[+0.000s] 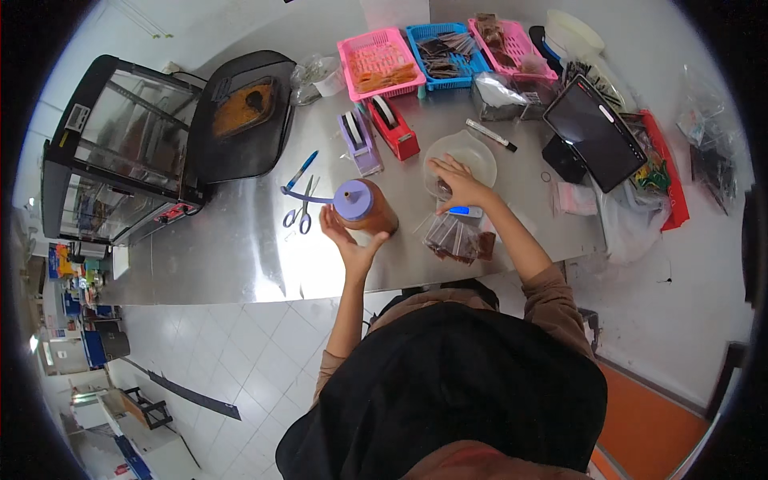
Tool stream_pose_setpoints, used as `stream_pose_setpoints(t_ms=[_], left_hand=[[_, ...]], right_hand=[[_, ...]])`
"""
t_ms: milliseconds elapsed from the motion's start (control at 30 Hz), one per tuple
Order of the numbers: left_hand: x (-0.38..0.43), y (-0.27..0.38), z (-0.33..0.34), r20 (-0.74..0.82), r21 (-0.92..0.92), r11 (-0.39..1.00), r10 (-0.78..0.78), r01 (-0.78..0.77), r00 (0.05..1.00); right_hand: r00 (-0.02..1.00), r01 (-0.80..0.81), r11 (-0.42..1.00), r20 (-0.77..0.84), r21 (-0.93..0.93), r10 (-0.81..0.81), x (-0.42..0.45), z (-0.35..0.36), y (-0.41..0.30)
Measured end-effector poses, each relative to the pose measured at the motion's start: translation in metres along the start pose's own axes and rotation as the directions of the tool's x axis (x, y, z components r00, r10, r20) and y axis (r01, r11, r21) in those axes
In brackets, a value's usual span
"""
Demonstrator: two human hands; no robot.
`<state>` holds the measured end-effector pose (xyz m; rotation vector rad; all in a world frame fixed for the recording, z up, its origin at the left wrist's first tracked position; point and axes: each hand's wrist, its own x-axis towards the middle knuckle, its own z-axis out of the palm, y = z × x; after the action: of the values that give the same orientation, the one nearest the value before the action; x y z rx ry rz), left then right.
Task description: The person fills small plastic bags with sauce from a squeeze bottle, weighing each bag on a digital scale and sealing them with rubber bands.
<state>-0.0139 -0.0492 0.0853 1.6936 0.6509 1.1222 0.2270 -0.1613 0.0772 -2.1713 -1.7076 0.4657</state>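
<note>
My left hand (351,245) is cupped at the near side of a squeeze bottle (384,210) of orange-brown sauce, its thumb and fingers apart. The bottle stands on the steel table with a purple lid (353,201) and a strap cap sticking out leftward. My right hand (463,185) reaches over a translucent plastic bowl (477,157), fingers spread. A small dark packet (444,187) shows between its fingers and thumb; whether they grip it is unclear. Just below the hand, the blue display of a digital scale (459,210) is lit. Several clear sachets of dark sauce (456,239) lie nearer me.
Scissors (298,216) and a blue pen (302,170) lie left of the bottle. Purple (360,144) and red (393,129) tape dispensers stand behind it. Pink (384,42) and blue (447,57) baskets line the back. A tablet (594,132) stands right, a glass display cabinet (126,150) left.
</note>
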Motion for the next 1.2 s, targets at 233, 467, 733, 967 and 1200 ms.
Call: stream_pose_setpoints(t_ms=[233, 467, 733, 967, 1200], left_hand=[[-0.005, 0.039, 0.009, -0.02, 0.385, 0.677, 0.685, -0.627, 0.728], [0.036, 0.073, 0.086, 0.298, -0.037, 0.967, 0.253, -0.253, 0.92], [0.038, 0.071, 0.107, 0.404, -0.509, 0.848, 0.08, 0.151, 0.911], [-0.001, 0.068, 0.127, 0.624, -0.451, 0.82, 0.006, 0.353, 0.782], [-0.053, 0.019, 0.14, 0.779, -0.127, 0.88, -0.197, 0.457, 0.595]], right_hand=[[0.989, -0.114, 0.856, -0.02, 0.505, 0.144, 0.006, 0.021, 0.023], [0.978, 0.185, 0.567, -0.095, 0.803, -0.185, -0.025, -0.052, -0.028], [0.884, 0.245, 0.388, -0.369, 0.888, 0.286, -0.066, -0.064, -0.045], [0.796, 0.209, 0.519, -0.452, 0.829, 0.402, -0.104, -0.026, -0.046], [0.907, -0.076, 0.656, -0.221, 0.751, 0.358, -0.158, 0.02, 0.004]])
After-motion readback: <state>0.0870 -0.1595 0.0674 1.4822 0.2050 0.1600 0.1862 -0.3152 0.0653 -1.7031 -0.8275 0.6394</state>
